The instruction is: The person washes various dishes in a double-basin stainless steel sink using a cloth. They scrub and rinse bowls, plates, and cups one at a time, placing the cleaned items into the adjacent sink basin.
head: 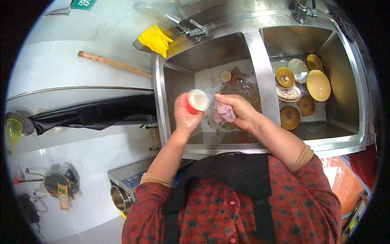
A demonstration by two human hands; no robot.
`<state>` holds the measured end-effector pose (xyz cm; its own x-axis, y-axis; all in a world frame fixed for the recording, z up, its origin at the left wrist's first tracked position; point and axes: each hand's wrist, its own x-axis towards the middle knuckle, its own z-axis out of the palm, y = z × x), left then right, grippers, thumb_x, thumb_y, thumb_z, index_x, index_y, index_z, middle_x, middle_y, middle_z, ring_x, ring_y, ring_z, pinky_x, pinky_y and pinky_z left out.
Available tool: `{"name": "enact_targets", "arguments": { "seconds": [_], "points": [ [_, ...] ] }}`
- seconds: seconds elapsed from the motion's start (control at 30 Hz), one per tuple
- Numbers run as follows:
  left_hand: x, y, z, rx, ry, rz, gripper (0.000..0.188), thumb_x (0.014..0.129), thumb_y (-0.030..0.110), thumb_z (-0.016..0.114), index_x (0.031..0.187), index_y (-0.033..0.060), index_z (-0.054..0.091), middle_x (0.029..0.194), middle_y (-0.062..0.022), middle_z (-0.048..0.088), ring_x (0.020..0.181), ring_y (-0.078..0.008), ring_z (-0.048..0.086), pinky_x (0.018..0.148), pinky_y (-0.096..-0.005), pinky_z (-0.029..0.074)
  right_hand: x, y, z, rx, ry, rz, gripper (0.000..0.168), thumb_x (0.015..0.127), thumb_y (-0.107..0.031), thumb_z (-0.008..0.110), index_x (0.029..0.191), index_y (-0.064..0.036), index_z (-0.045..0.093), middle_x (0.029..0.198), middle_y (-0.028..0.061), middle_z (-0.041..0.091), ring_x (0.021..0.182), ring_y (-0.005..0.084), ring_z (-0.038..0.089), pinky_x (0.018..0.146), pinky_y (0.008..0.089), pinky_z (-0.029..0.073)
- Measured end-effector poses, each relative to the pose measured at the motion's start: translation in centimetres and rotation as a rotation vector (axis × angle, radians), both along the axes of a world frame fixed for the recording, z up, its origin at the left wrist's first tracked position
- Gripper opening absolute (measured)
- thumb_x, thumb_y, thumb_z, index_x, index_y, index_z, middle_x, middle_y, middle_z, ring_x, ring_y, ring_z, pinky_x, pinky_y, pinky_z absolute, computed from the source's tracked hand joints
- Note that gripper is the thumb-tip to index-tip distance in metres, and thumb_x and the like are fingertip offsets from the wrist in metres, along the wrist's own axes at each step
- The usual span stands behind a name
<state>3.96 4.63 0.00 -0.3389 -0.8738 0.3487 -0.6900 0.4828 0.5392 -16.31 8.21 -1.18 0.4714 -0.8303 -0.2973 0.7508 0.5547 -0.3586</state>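
My left hand [185,117] grips a red cup [198,100] with a white interior, its mouth turned up towards me. A crumpled pinkish-purple cloth [224,113] is held in my right hand [239,109], a short gap to the right of the cup. Both hands are over the left basin [210,59] of a stainless steel double sink, which holds foamy, brownish water [240,88]. Another small cup [225,76] with a pale interior sits in that water beyond my hands. Motion blurs my left hand and its cup slightly.
The right basin [341,88] holds several yellow-brown bowls [318,85] and white plates [288,92]. A faucet [195,32] stands at the back left, beside yellow rubber gloves [156,40]. Left of the sink are a wooden stick [112,64] and black sheeting [100,111].
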Motion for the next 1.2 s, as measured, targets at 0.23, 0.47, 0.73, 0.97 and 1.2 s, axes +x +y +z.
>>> {"name": "enact_targets", "arguments": {
  "seconds": [0.23,0.47,0.73,0.97,1.2],
  "points": [
    [2.8,-0.8,2.1,0.424,0.329,-0.078,0.07,0.059,0.002,0.082,0.12,0.0067,0.047,0.117,-0.0068,0.054,0.108,-0.0177,0.053,0.093,-0.0317,0.044,-3.7,1.9,-3.1,-0.561,1.101,-0.042,0.015,0.08,-0.01,0.062,0.09,-0.001,0.055,0.078,0.0126,0.059,0.07,0.0273,0.059,0.066,0.0347,0.049],
    [0.7,-1.6,3.9,0.259,0.234,-0.291,0.069,0.056,0.004,0.083,0.116,0.009,0.05,0.121,-0.0104,0.05,0.113,-0.0232,0.049,0.096,-0.0336,0.04,-4.7,3.3,-5.1,-1.042,1.621,0.034,0.039,0.07,0.002,0.06,0.109,-0.003,0.053,0.107,0.017,0.056,0.098,0.0374,0.054,0.087,0.0413,0.047],
    [0.4,-4.7,2.2,-0.207,-0.5,-0.189,0.058,0.057,0.002,0.071,0.111,0.0097,0.054,0.109,-0.0134,0.052,0.105,-0.0353,0.051,0.088,-0.0439,0.043,-6.1,5.4,-6.2,-1.227,1.659,-0.055,0.031,0.07,-0.004,0.058,0.101,-0.004,0.059,0.1,0.0126,0.06,0.098,0.0302,0.056,0.087,0.041,0.047],
    [-9.2,-5.1,4.8,0.132,-0.316,-0.26,0.058,0.061,0.01,0.076,0.113,0.0028,0.052,0.109,-0.0177,0.054,0.105,-0.0352,0.054,0.09,-0.0394,0.045,-5.5,5.8,-6.6,-1.165,1.578,-0.08,0.024,0.072,-0.008,0.061,0.095,-0.005,0.058,0.09,0.0126,0.059,0.09,0.0315,0.058,0.079,0.0408,0.047],
    [-28.7,0.7,1.6,0.304,-0.683,-0.948,0.059,0.066,0.016,0.071,0.117,0.0066,0.045,0.103,-0.0188,0.061,0.093,-0.037,0.06,0.076,-0.0449,0.05,-5.3,5.5,-5.4,-1.052,1.463,-0.146,0.029,0.075,-0.013,0.061,0.102,-0.005,0.058,0.101,0.0168,0.061,0.101,0.0331,0.056,0.088,0.0424,0.044]
  ]
}}
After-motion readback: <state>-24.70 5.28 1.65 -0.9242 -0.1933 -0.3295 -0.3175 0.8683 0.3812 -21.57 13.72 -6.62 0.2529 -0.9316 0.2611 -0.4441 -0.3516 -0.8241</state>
